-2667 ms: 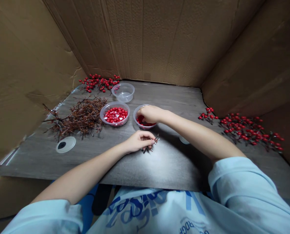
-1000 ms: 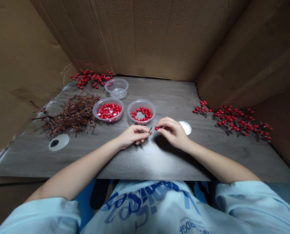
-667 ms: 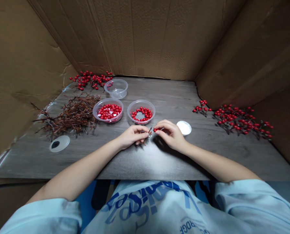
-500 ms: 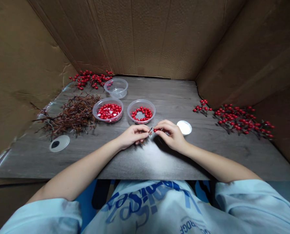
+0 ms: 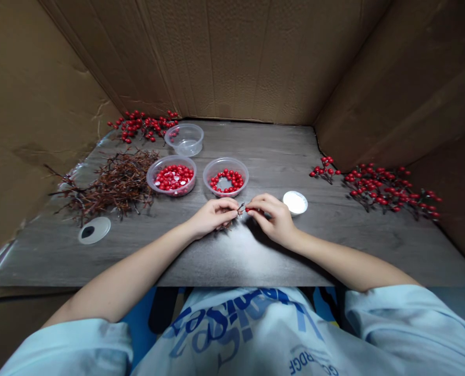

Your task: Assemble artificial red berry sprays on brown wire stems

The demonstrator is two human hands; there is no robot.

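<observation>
My left hand (image 5: 217,215) is closed in a pinch on a thin brown twig (image 5: 240,207), whose forked tip sticks out past the fingertips. Facing it, my right hand (image 5: 270,216) pinches a small red berry (image 5: 247,209) between thumb and forefinger. Berry and twig tip are very close; whether they touch I cannot make out. Just beyond the hands, a clear plastic bowl (image 5: 246,181) holds loose red berries in a ring. A second clear bowl (image 5: 149,180) to its left holds red berries mixed with white bits.
A clear container (image 5: 195,149) stands behind the bowls. Brown twigs (image 5: 117,185) are heaped at left beside a round lid (image 5: 102,228). A small cup of white stuff (image 5: 295,202) is near my right hand. Berry sprigs lie at back left (image 5: 138,127) and right (image 5: 381,185). Cardboard walls surround the table.
The hands keep nearly the same place, with the berry still held close to the twig's tip. The whole view has shifted very slightly.
</observation>
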